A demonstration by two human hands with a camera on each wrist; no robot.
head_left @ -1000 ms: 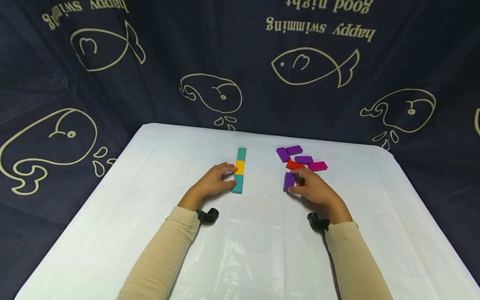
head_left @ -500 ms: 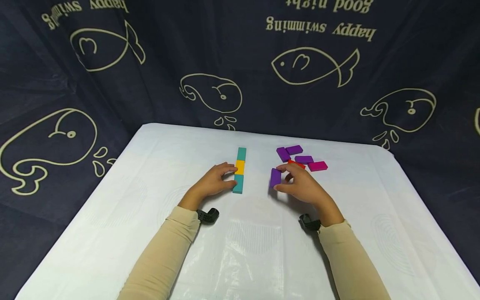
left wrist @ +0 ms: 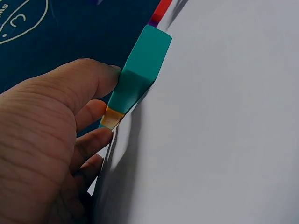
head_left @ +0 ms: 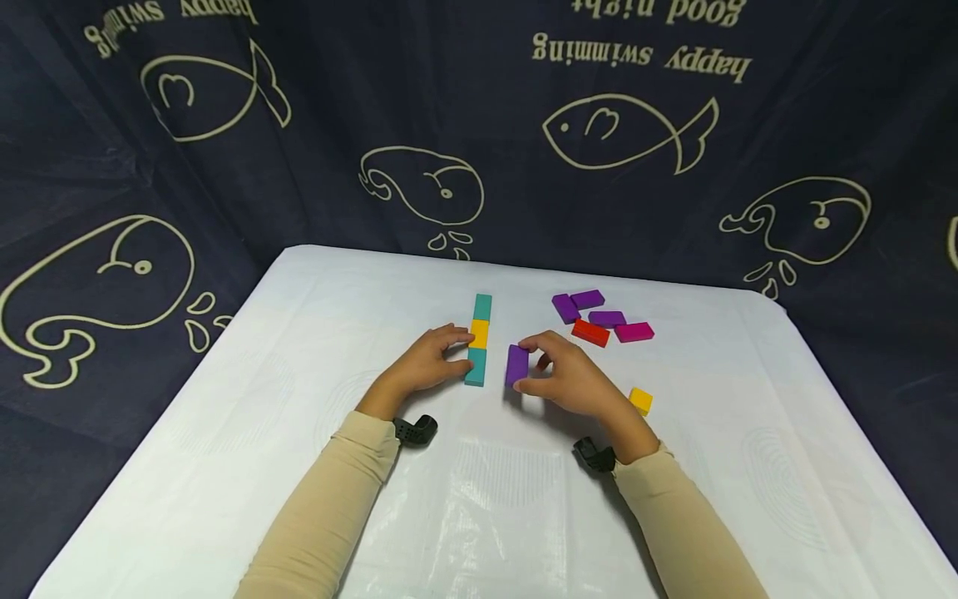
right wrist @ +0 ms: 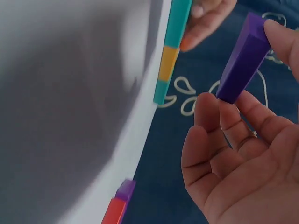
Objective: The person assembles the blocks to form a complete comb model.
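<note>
A straight row of blocks lies left of the table's middle: a near teal block (head_left: 476,366), a yellow block (head_left: 479,334) and a far teal block (head_left: 482,307). My left hand (head_left: 427,363) rests along the row's left side. Its thumb (left wrist: 100,79) touches the near teal block, and its fingers reach the yellow one. Just right of the row, my right hand (head_left: 565,373) pinches a purple block (head_left: 517,366) by its two ends, between thumb and fingertips. The right wrist view shows this purple block (right wrist: 245,58) held off the table.
Back right lie several other purple blocks (head_left: 607,319), a red block (head_left: 590,334) and a magenta block (head_left: 634,333). A small yellow block (head_left: 640,401) sits beside my right forearm. Dark fabric with fish drawings (head_left: 629,133) hangs behind the white table (head_left: 494,499).
My right hand has carried the purple block leftward from the loose blocks to near the row. The red block and small yellow block are now uncovered. My left hand has stayed in place.
</note>
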